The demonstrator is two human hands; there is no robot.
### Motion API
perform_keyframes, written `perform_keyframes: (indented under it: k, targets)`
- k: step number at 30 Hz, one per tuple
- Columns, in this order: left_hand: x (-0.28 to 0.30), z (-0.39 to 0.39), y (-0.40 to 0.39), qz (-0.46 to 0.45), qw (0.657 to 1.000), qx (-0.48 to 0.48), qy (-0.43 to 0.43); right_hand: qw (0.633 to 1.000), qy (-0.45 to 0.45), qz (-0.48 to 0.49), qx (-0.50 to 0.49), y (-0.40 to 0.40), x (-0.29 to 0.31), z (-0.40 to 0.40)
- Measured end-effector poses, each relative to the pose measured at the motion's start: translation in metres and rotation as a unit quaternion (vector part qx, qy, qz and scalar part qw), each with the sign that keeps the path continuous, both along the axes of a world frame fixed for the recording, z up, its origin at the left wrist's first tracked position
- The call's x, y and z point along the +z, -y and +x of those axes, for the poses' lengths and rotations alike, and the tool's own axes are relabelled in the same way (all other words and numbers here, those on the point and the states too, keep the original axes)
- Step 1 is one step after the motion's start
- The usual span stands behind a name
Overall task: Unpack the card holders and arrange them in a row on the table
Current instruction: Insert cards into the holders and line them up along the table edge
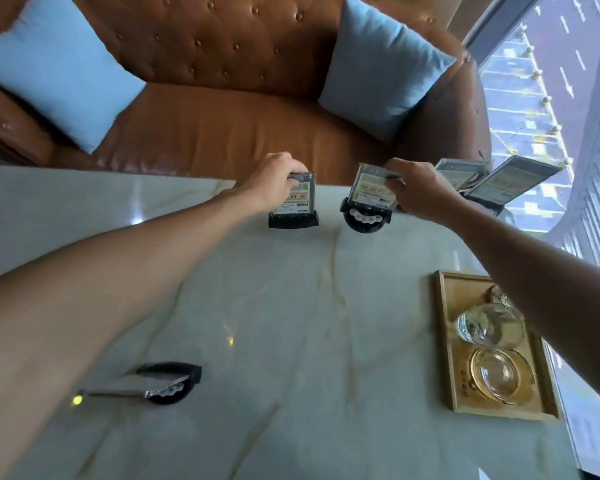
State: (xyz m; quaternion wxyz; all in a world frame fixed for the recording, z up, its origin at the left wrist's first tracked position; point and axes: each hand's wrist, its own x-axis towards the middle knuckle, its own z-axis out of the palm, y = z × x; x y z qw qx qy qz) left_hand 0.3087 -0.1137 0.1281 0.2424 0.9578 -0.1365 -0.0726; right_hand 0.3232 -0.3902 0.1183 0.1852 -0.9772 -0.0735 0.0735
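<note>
Several card holders with black bases and clear panels over printed cards stand along the far edge of the marble table [291,323]. My left hand [274,181] grips the top of the leftmost holder [294,206], which stands upright. My right hand [420,192] pinches the top of the second holder [369,199], which is tilted so its round base shows. Two more holders [459,173] [510,181] stand further right by the window. Another holder [160,384] lies flat near the front left.
A wooden tray [445,341] at the right holds an overturned glass [489,323] and an amber glass dish [501,374]. Beyond the table stands a brown leather sofa [222,126] with two blue cushions [56,71] [381,67]. A window runs along the right.
</note>
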Motion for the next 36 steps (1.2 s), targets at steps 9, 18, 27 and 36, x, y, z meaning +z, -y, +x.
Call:
perform_keyframes:
  k: [9,18,27,36]
  targets:
    - [-0.026,0.06,0.04,0.025,1.0,-0.018,-0.001,1.0,-0.013,0.012,-0.005,0.025,-0.025,0.062]
    - [-0.041,0.081,0.059,0.012,1.0,-0.013,0.012,0.999,-0.027,0.011,0.024,0.042,-0.052,0.074]
    - [-0.028,0.071,0.059,0.012,0.999,0.014,-0.03,0.997,-0.051,-0.056,0.011,0.037,-0.037,0.07]
    - [0.005,-0.005,-0.026,-0.051,0.995,0.076,-0.036,0.993,0.118,0.009,0.026,-0.044,0.016,0.008]
